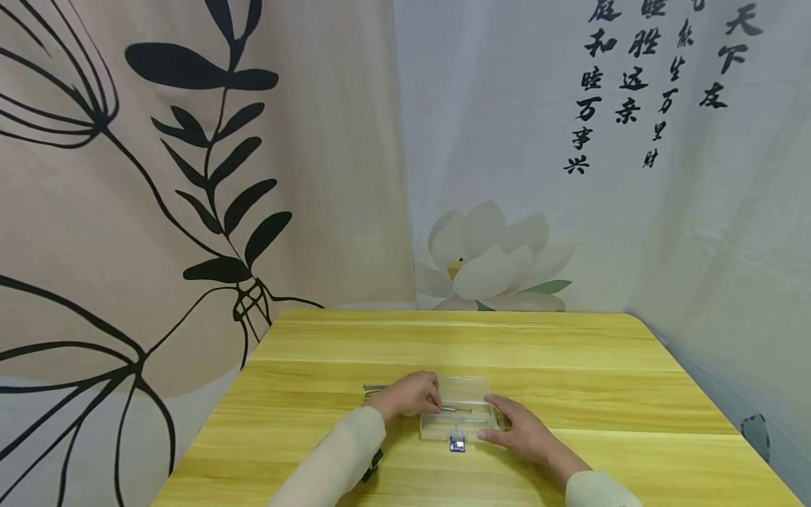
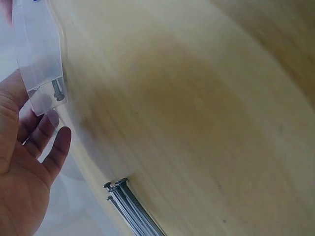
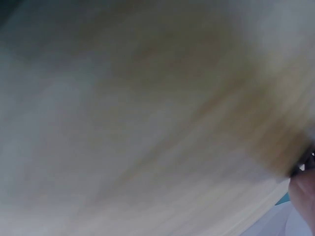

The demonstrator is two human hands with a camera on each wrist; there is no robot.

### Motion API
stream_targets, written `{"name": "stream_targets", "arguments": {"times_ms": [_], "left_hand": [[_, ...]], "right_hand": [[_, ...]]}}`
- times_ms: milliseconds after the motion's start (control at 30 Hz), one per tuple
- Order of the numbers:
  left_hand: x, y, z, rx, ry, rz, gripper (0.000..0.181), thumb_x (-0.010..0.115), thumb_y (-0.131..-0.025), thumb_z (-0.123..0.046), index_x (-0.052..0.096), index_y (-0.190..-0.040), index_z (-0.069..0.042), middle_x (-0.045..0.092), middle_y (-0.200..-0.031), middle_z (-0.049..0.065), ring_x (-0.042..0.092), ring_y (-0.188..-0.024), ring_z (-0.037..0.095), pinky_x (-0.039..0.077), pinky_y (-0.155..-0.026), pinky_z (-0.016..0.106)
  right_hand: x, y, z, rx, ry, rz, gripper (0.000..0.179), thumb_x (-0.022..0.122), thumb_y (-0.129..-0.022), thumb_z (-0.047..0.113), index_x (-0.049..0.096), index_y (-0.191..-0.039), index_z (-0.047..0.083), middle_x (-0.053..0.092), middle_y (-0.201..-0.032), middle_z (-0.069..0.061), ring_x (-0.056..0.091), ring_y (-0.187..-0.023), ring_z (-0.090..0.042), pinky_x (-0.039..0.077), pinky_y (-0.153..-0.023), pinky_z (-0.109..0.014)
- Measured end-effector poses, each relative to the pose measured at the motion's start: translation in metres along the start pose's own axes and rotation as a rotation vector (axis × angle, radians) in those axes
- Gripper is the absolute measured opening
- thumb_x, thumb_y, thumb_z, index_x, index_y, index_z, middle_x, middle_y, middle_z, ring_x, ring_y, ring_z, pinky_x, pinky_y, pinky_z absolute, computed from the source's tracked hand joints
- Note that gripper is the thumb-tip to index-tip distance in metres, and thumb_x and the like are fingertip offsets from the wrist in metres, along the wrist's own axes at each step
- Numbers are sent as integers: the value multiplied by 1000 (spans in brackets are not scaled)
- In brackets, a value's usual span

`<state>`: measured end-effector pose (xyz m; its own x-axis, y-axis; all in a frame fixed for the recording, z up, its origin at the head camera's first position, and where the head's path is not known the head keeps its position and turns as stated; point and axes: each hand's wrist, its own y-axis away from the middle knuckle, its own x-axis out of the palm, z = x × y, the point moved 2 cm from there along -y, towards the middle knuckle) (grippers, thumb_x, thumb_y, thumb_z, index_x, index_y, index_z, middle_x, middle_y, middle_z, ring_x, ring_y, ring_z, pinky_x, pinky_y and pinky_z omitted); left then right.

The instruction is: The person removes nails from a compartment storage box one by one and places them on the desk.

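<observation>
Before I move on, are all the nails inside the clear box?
No, a bunch of nails lies on the table, apart from the clear box.

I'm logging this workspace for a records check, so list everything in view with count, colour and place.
Plastic box: one, clear, on the table
Table: one, yellow wood grain, under the box
Bunched nails: several, grey, left of the box
Single nail: one, grey, in or over the box
Square tag: one, blue and white, at the box's front
Cloth backdrop: count unclear, pale with black plants, white flower and black writing, behind the table
Black object: one, black, beside the left sleeve
Sleeves: two, cream, left and right
Left hand: one, bare, fingertips by the single nail
Right hand: one, bare, holding the box's right side
</observation>
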<state>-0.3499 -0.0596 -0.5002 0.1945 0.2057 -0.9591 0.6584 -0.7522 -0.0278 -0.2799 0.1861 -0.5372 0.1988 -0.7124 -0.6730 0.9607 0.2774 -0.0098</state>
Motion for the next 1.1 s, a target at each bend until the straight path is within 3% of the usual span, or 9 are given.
{"name": "stream_targets", "arguments": {"times_ms": [167, 400, 633, 967, 1100], "left_hand": [[1, 0, -1, -11, -6, 6, 5, 77, -88, -23, 80, -87, -19, 54, -89, -13, 48, -82, 1, 44, -78, 19], [0, -1, -2, 13, -83, 3, 7, 77, -88, -27, 81, -86, -21, 55, -88, -14, 49, -80, 0, 44, -75, 18], [1, -2, -1, 3, -70, 22, 9, 76, -89, -29, 81, -88, -21, 53, -86, -15, 46, -76, 0, 42, -71, 17], [5, 2, 2, -26, 13, -20, 7, 77, -88, -26, 81, -91, -21, 54, -87, -15, 48, -77, 0, 43, -71, 18], [5, 2, 1, -19, -37, -48, 10, 77, -88, -29, 81, -93, -22, 55, -88, -14, 48, -77, 0, 43, -70, 18]], "right_hand": [[1, -1, -2, -6, -4, 1, 81, 77, -83, 46, 46, -148, 8, 41, -149, -23, 35, -137, -48, 27, -108, -63], [0, -1, -3, -3, -7, -6, 82, 77, -83, 47, 46, -148, 7, 41, -149, -24, 35, -136, -48, 28, -107, -64], [0, -1, -3, 1, -3, 1, 82, 76, -84, 49, 45, -148, 8, 40, -150, -24, 34, -137, -49, 27, -107, -64], [1, 0, -3, 4, -24, 5, 82, 77, -84, 47, 44, -149, 8, 39, -151, -23, 33, -138, -49, 25, -108, -64], [1, 0, -2, 5, -25, 0, 81, 77, -84, 46, 45, -148, 8, 40, -150, -24, 33, -137, -49, 26, -107, -65]]}}
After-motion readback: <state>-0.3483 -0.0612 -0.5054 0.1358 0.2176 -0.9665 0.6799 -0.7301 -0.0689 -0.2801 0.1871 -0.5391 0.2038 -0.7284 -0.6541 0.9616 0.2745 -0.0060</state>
